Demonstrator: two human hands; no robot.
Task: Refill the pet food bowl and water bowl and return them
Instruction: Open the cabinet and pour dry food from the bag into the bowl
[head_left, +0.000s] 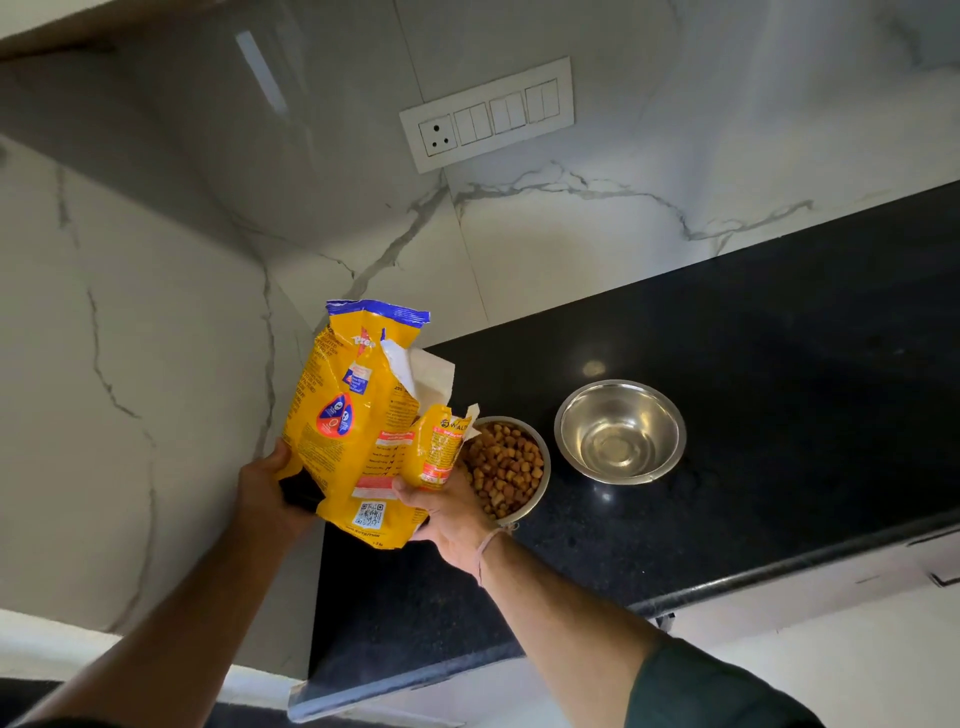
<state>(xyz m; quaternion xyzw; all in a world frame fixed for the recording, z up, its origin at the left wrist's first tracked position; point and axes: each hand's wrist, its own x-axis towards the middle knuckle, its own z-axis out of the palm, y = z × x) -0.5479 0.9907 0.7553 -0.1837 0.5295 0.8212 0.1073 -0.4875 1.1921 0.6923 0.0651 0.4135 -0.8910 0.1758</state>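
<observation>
1. The black counter (727, 364) runs from 7 o'clock up to 2 o'clock and carries both bowls; a marbled wall rises behind it.
2. The yellow bag (358, 415) is held upright over the counter's left end. Its long axis runs 6 to 12, with the torn mouth at 12. It is level enough that nothing pours.
3. A switch panel (488, 114) sits on the wall at 12 o'clock from the bowls, well apart.
4. The water bowl (621, 431) stands at 3 o'clock from the food bowl, just beside it. Whether it holds water cannot be told through the glare.
5. The food bowl (511, 467) lies at 3 o'clock from the bag's base, heaped with kibble, so the food step looks done. Its left rim is hidden by the bag's flap.
6. The right hand (447, 514) grips the bag's lower right edge, thumb on the front. It is the nearer hand to both bowls, but the bag must be set down first.
7. The left hand (265, 493) grips the bag's lower left corner, at 9 o'clock.
</observation>
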